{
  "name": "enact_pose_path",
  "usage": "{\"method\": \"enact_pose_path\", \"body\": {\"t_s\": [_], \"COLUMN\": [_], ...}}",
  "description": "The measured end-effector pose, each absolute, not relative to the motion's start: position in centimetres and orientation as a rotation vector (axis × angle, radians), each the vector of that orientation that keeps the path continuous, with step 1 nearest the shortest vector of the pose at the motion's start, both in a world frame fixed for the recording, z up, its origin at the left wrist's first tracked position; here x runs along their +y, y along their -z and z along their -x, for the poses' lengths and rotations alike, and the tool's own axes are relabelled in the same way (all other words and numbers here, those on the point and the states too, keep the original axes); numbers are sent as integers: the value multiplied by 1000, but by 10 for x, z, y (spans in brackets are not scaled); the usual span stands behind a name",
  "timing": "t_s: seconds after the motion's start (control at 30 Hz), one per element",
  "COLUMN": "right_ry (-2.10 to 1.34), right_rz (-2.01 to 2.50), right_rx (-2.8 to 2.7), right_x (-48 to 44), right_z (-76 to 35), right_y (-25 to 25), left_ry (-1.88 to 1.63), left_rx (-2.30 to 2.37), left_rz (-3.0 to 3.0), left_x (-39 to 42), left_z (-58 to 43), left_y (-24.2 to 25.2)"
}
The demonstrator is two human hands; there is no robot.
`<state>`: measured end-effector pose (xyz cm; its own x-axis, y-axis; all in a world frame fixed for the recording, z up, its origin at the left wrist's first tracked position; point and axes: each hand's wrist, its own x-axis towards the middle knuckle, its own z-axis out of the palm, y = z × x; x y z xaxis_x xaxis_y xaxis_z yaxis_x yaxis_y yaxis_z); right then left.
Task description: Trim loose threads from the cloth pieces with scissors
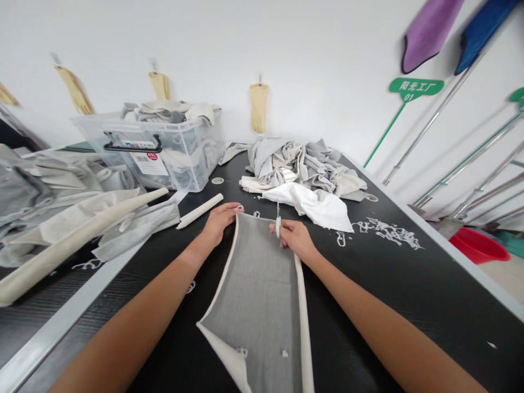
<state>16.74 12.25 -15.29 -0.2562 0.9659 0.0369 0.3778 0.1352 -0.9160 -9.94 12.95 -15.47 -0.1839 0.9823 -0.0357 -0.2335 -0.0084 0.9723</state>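
A long grey cloth (pixel 266 273) with pale edges lies on the black table, its lower left corner folded over. My left hand (pixel 220 222) is closed in a pinch at its far left corner, beside a small white scrap. Small scissors with a light handle (pixel 278 225) are in my right hand (pixel 293 237), blades pointing away from me, at the far right part of the cloth. Whether the blades touch the cloth edge is too small to tell. Two small bits of thread rest on the near part of the cloth.
A heap of grey and white cloths (pixel 303 166) lies at the back. Thread scraps (pixel 395 233) are scattered at the right. A clear bin (pixel 192 158) full of cloths stands back left, with more cloths (pixel 77 180) and a cream roll (pixel 98 240) at the left. A short roll (pixel 200 211) lies nearby.
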Motion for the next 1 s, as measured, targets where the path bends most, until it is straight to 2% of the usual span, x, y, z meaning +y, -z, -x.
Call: {"method": "enact_pose_path", "body": {"t_s": [0.2, 0.4, 0.67, 0.87, 1.0], "right_ry": [-1049, -973, -442, -450, -591], "right_rz": [1363, 1378, 1393, 1337, 1320], "right_rx": [-1874, -2176, -2610, -2793, -2783], "right_x": [125, 132, 158, 171, 177], "right_z": [-167, -165, -137, -125, -124], "right_y": [146, 120, 86, 76, 71], "left_ry": [-1476, -1521, -1611, -1577, -1551], "left_rx": [1073, 1048, 1116, 1142, 1165], "left_rz": [-708, -743, -837, -976, -1015], "left_x": [134, 134, 133, 134, 136], "left_z": [111, 112, 103, 105, 112], "left_y": [154, 160, 159, 146, 144]}}
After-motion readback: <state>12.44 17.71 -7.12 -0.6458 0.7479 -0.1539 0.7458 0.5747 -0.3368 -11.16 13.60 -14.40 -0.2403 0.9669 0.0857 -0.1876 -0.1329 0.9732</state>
